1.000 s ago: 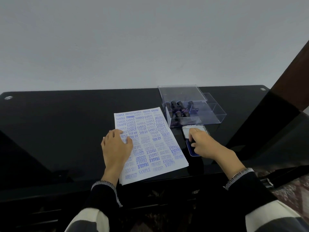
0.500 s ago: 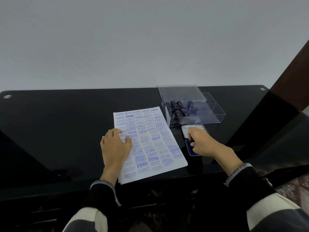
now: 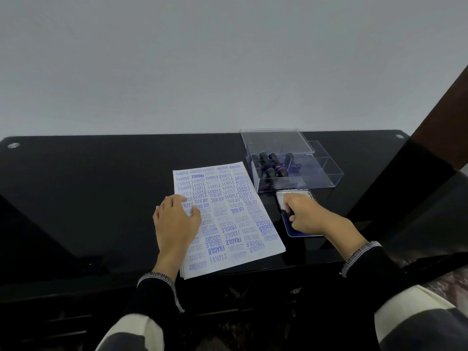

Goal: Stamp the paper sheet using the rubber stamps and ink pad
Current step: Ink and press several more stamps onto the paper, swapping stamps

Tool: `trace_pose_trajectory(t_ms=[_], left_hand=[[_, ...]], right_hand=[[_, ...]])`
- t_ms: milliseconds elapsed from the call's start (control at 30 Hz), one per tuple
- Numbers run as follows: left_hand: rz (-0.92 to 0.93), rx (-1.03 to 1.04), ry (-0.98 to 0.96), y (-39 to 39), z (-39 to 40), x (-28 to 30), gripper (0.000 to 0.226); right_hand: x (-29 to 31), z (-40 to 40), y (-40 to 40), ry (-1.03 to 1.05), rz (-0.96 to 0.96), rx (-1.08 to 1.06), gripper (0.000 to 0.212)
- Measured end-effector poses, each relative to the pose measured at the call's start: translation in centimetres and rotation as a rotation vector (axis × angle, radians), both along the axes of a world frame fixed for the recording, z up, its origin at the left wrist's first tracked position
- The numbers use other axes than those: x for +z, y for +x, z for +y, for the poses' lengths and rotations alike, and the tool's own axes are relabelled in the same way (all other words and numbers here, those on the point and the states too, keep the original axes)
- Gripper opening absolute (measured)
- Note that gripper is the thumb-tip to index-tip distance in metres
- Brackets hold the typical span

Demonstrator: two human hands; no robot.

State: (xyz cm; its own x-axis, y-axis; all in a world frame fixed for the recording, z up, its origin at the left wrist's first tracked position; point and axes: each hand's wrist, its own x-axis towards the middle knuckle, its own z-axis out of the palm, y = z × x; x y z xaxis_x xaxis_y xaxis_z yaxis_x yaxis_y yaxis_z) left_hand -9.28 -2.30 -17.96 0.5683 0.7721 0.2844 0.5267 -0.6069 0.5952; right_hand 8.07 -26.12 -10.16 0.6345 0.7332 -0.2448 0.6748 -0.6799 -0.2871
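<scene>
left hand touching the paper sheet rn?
Touching. The head view shows the left hand lying flat on the paper sheet, fingers spread over the printed words near its left edge, no gap visible.

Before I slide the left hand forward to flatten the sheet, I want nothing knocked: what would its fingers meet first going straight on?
The left hand points up the stamped paper sheet, so only paper lies ahead, then bare black table. The clear stamp box sits off to the right, probably outside that line.
</scene>
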Motion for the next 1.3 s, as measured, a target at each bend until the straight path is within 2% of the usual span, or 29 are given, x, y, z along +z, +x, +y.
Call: trace_pose_trajectory(t_ms=[133,300,633,867,1000,1300], left_hand=[[-0.004,0.003,0.004,-0.1,0.0,0.0,0.032],[-0.007,0.003,0.001,0.0,0.0,0.0,0.032],[0.006,0.007,0.009,0.0,0.0,0.0,0.032],[0.006,0.006,0.001,0.0,-0.1,0.1,0.032],[0.012,0.006,-0.006,0.0,-0.1,0.3,0.032],[0.003,0.004,0.0,-0.1,-0.1,0.2,0.031]], right_hand=[[0.0,-0.1,0.0,0.009,0.011,-0.01,0.021],[-0.7,-0.7,-0.6,0.116,0.017,-0.044,0.034],[0.0,-0.1,0.4,0.044,0.043,-0.016,0.028],[-1.6,-0.9,-1.1,0.184,-0.025,-0.047,0.043],[-2.5,-1.0,-1.4,0.221,-0.094,-0.043,0.041],[-1.3,-0.7,-1.2,0.2,-0.005,-0.084,0.039]])
